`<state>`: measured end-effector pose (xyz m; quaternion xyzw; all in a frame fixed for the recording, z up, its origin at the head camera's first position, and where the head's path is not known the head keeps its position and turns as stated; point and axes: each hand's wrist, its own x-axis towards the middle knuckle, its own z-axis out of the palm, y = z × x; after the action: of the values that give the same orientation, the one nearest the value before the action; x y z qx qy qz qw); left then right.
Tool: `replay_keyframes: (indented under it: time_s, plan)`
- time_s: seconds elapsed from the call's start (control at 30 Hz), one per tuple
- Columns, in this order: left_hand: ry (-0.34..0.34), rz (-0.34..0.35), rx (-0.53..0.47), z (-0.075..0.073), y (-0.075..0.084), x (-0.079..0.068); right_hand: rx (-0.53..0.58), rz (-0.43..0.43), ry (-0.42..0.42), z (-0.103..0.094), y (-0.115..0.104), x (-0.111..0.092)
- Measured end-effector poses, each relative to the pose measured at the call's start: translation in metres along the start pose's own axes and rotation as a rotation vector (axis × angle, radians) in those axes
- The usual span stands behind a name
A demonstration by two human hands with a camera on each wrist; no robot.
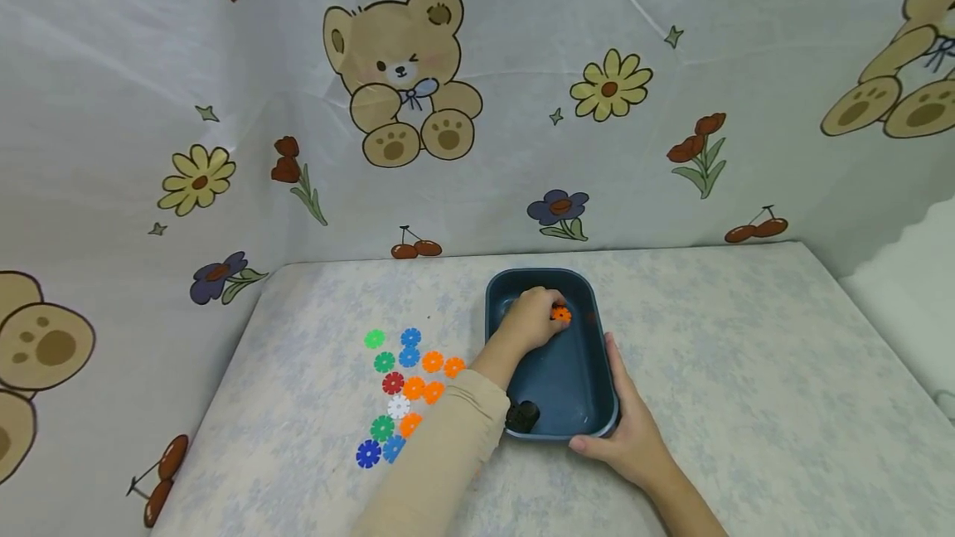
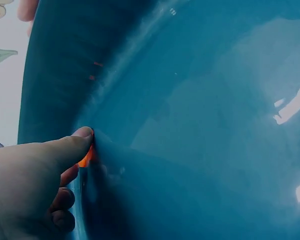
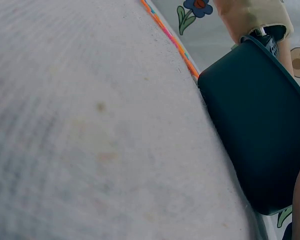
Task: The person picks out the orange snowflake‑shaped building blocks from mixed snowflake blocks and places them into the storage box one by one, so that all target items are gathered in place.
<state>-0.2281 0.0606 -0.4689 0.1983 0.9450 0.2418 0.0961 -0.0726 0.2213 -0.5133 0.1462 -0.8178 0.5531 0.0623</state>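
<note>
My left hand (image 1: 531,320) reaches into a dark blue plastic box (image 1: 570,392) and pinches an orange notched disc (image 1: 561,316) between thumb and fingers. In the left wrist view, the thumb covers most of that orange disc (image 2: 85,159), close to the box's inner wall. My right hand (image 1: 632,435) holds the box at its near right corner, thumb by the front rim and fingers along the right side. The right wrist view shows the outer wall of the box (image 3: 255,125), with only a strip of the hand at the edge.
Several notched discs lie loose left of the box, among them a red disc (image 1: 393,383), a white disc (image 1: 399,406) and a dark blue disc (image 1: 368,454). The left sleeve (image 1: 448,454) partly covers this group. A black device (image 1: 522,416) sits by the cuff. Printed cloth (image 1: 507,147) hangs behind the table.
</note>
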Motion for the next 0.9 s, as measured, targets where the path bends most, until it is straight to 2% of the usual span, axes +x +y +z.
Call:
replay_keyframes:
  time_s: [0.13, 0.27, 0.4, 0.53, 0.6, 0.73, 0.9]
  plan:
    - [0.026, 0.032, -0.048, -0.006, 0.000, 0.000, 0.005, -0.035, 0.001, 0.001, 0.002, 0.001]
    - [0.048, 0.079, -0.117, -0.020, 0.005, -0.006, 0.000, -0.055, 0.009, 0.001, 0.003, 0.000]
    - [0.106, 0.123, -0.176, -0.044, 0.009, -0.024, 0.000, -0.048, 0.013, 0.002, 0.002, 0.000]
    - [0.202, 0.173, -0.222, -0.074, 0.004, -0.051, 0.001, -0.023, 0.013, 0.003, -0.001, 0.000]
    - [0.242, 0.176, -0.238, -0.088, -0.004, -0.067, -0.004, -0.026, 0.018, 0.003, -0.001, 0.001]
    - [0.279, 0.105, -0.219, -0.107, -0.031, -0.098, -0.022, -0.023, 0.026, 0.003, -0.001, 0.000]
    - [0.245, -0.035, -0.171, -0.109, -0.081, -0.130, -0.037, 0.000, 0.023, 0.002, -0.004, 0.000]
